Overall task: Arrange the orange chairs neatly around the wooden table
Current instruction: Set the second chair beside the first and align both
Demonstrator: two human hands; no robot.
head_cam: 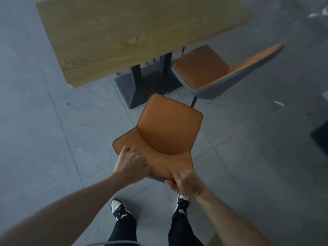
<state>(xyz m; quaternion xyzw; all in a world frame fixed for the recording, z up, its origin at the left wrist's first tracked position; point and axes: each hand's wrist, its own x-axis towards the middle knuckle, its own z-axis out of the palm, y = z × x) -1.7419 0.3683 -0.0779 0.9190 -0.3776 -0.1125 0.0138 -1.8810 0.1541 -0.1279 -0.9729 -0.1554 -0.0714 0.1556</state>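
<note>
Gripping orange chair (pixel 166 132), hands (pixel 132 164), seemingly grey-backed

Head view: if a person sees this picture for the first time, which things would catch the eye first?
Most striking is the near orange chair in the middle, gripped at its backrest by the left hand and the right hand. Behind it, the wooden table fills the top. A second orange chair stands at the table's right, its seat partly under the tabletop edge.

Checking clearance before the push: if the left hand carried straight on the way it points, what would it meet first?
The left hand grips the near orange chair; beyond its backrest the line probably reaches the table's black base first, though depth is unclear.
</note>
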